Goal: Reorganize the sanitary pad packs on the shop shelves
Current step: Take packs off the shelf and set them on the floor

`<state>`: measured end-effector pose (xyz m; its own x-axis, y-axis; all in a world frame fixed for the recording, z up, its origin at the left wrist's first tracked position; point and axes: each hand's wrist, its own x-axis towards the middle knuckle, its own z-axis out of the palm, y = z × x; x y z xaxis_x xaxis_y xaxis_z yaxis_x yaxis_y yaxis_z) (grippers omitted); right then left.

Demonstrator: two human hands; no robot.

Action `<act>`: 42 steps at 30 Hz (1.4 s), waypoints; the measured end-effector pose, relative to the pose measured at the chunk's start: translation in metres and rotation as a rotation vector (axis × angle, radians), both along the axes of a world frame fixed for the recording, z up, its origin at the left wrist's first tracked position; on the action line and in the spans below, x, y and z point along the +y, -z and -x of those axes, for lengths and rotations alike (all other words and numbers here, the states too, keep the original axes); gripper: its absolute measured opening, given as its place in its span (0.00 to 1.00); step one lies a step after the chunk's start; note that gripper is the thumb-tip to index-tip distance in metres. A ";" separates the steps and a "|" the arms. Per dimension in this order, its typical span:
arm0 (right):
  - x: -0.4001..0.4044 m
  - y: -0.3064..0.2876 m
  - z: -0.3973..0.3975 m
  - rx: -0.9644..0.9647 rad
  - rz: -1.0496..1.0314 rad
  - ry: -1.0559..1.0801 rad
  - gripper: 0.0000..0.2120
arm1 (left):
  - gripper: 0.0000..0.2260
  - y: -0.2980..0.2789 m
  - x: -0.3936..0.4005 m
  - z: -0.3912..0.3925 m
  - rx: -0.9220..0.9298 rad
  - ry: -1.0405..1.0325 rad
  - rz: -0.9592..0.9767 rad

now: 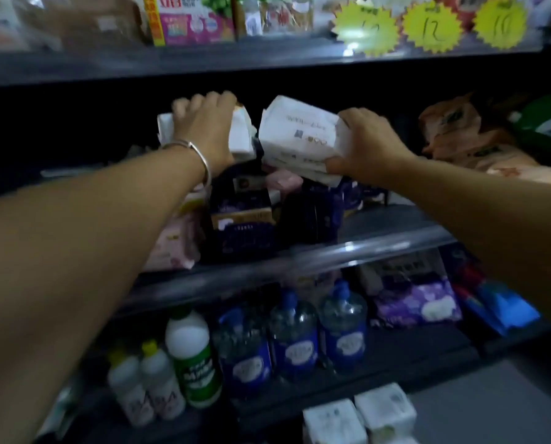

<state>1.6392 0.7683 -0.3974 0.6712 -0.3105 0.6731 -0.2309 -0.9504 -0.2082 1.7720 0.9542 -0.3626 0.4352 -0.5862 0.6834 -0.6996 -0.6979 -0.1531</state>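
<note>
On the middle shelf of a dark shop rack, both arms reach in over a heap of sanitary pad packs. Dark purple packs stand at the front of the heap, pink packs lean at their left, partly hidden by the left forearm. Orange packs lie at the right end of this shelf, a green pack just beyond them.

Left hand, wrist wearing a silver bangle, has fingers curled over the top of a white pack sitting high on the heap; grip from above, thumb not visible. Right hand clutches a second white pack by its right end, fingers on top, thumb under the lower edge; pack is tilted, raised above the purple ones, close beside the left-hand pack. Whether the two touch: cannot tell.

Lower shelf: three clear bottles with blue labels in a row, a white bottle with green label to their left, smaller white bottles beside that, a purple floral pack and a blue pack at right. White boxes sit at the bottom.

Top shelf edge carries three yellow starburst price tags; a pink-and-white box stands left of them. Whole frame is blurred.
</note>
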 end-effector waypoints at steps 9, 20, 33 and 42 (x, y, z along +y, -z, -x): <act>0.034 0.070 0.109 0.124 -0.101 -0.091 0.25 | 0.35 0.071 0.047 0.105 0.010 0.085 -0.132; -0.009 0.238 0.164 0.766 -0.275 0.045 0.22 | 0.34 0.281 0.000 0.154 0.682 0.252 -0.417; -0.062 0.431 0.148 1.069 -0.421 -0.109 0.30 | 0.36 0.481 -0.059 0.167 0.768 0.234 -0.752; -0.064 0.491 0.156 0.829 -0.671 0.052 0.36 | 0.32 0.527 -0.067 0.170 0.588 0.185 -0.661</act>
